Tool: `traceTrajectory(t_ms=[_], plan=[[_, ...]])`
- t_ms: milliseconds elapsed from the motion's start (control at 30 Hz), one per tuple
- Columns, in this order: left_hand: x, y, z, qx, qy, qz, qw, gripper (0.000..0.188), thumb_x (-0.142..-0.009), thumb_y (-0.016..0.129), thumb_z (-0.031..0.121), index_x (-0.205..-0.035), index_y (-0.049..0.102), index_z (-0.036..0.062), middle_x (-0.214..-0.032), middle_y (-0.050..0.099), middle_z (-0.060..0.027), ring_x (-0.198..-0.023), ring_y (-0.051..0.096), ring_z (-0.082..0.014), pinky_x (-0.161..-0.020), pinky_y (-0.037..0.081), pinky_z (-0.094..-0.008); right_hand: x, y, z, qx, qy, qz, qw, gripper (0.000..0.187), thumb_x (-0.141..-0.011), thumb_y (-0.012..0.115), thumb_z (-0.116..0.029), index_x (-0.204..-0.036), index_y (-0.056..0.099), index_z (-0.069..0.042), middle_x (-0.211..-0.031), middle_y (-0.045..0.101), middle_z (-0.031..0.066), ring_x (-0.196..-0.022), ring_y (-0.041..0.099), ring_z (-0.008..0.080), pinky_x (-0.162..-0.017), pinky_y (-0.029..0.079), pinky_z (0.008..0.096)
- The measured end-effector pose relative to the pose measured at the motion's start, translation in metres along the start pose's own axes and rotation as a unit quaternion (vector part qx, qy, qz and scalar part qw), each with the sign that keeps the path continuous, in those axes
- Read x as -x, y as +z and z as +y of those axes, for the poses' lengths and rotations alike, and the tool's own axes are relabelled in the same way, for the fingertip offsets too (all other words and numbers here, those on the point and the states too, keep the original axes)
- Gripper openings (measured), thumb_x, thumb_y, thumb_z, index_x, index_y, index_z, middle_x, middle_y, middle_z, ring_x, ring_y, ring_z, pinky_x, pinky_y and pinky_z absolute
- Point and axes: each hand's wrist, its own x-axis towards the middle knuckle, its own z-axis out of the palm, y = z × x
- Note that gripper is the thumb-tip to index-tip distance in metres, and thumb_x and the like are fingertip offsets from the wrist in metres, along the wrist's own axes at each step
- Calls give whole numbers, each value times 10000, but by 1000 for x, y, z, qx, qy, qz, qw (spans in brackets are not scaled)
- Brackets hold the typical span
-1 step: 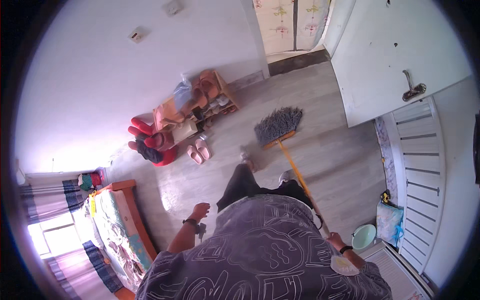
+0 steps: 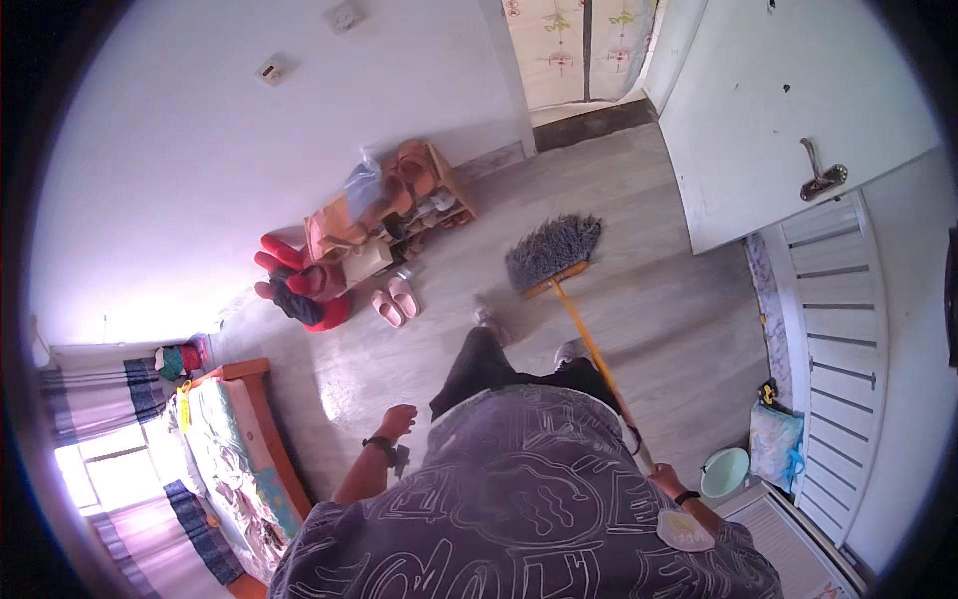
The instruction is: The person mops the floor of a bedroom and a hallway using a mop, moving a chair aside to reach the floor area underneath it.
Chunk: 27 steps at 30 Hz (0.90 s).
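Note:
My right hand (image 2: 663,480) is closed around the upper end of a long yellow handle at my right side. The handle runs forward and slightly left to a mop (image 2: 555,256) with a wide, shaggy grey head lying on the floor ahead of my feet. An orange-yellow bar joins the handle to the head. My left hand (image 2: 398,422) hangs in the air at my left side, holding nothing, its fingers loosely bent and a little apart. Dark bands circle both wrists. My shoes stand behind the mop head, one on each side of the handle's line or close to it.
A loaded shoe rack (image 2: 439,180) stands against the left wall, with pink slippers (image 2: 396,301) and a red stool-like object (image 2: 329,311) beside it. A bed (image 2: 261,429) is at left. An open white door (image 2: 768,120), white railing (image 2: 833,349) and pale green basin (image 2: 725,472) are at right.

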Motion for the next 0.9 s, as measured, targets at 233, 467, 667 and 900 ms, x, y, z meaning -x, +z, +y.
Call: traceTrajectory(t_ms=[233,467,667,900], plan=[[7,-35,16,-585,239,120,766,186,-776,653,167,-946,648,90,-1041,658,-96,-1015,615,-279,-864,513,-398,-94,5,-34,127,-179,38,975,238,-751,633,-213,-578,599,-54,-633,630,153,-559,622,308,-584,491,445],[-3,-70,233,-400,251,232,851,218,-884,565,170,-1030,651,34,-956,676,-171,-918,637,-330,-807,508,-384,-228,-73,-261,252,-439,-5,862,282,-816,567,-240,-586,604,-81,-549,605,75,-497,601,220,-486,464,360],[3,-51,378,-212,352,46,910,384,-969,516,336,-1133,608,1,-905,679,-69,-781,640,-154,-710,532,-288,-217,-64,-490,-290,-234,-248,894,220,-799,569,-118,-596,510,-57,-546,514,18,-470,452,82,-424,327,278],[-19,-90,405,-28,278,-103,955,352,-988,454,355,-977,583,28,-852,624,-48,-729,631,-146,-636,533,-295,-233,3,-675,12,-583,-54,811,21,-857,580,-47,-867,595,-59,-733,597,28,-646,532,108,-593,445,260]])
